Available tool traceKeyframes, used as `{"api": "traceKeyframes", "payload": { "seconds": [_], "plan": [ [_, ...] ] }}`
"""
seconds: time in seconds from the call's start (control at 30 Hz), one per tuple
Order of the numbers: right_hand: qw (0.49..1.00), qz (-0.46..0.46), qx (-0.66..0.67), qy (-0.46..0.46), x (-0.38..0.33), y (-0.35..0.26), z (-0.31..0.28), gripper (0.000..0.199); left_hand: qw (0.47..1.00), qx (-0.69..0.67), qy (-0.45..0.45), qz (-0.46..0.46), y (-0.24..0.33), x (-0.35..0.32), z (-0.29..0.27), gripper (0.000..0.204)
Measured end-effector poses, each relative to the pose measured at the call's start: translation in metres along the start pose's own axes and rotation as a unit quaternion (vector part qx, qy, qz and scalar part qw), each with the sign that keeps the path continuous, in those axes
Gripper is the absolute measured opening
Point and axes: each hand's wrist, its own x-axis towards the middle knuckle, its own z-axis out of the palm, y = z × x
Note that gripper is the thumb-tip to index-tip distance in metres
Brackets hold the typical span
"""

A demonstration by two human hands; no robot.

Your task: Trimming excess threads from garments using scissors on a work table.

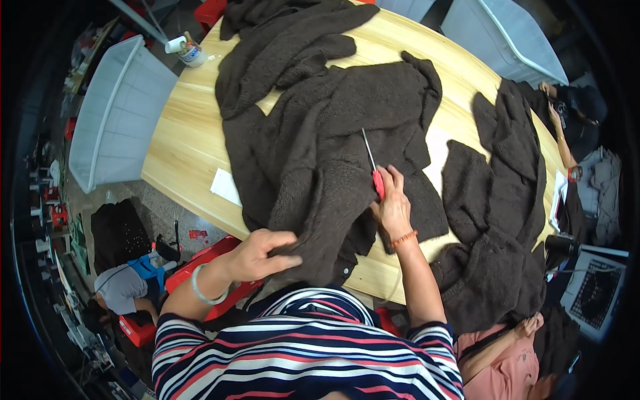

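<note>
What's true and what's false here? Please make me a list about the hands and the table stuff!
1. The left hand holds the red-handled tool. False: the right hand does.
2. Dark knitted cloth lies on the table. True.
3. A white slip is on the table. True.
4. Orange beads circle the left wrist. False: they circle the right wrist.
5. The person's shirt is striped. True.

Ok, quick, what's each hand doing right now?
Left hand: open, fingers apart at the dark knit garment; contact can't be told.
Right hand: closed around a red-handled tool.
</note>
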Motion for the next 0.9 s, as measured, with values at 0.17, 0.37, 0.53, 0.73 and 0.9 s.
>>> {"api": "traceKeyframes", "payload": {
  "seconds": [0.17,0.37,0.53,0.73,0.9],
  "plan": [
    [0.998,-0.046,0.040,0.031,0.034,0.018,0.013,0.073,0.976,-0.160,0.000,-0.146,-0.026,-0.009,-0.012,0.012],
    [0.963,0.061,0.254,-0.073,-0.012,0.034,-0.072,0.067,0.939,0.244,0.243,-0.017,-0.081,-0.008,0.000,0.029],
    [0.991,0.083,0.093,-0.053,-0.081,0.066,-0.127,0.054,0.890,0.406,0.091,0.189,-0.106,-0.035,0.042,0.038],
    [0.988,0.105,0.112,-0.005,-0.126,0.088,-0.122,0.051,0.852,0.490,0.088,0.164,-0.145,0.006,0.049,0.064],
    [0.987,0.097,0.125,0.014,-0.137,0.089,-0.124,0.049,0.819,0.534,0.073,0.194,-0.143,0.055,0.041,0.071]
  ]
}}
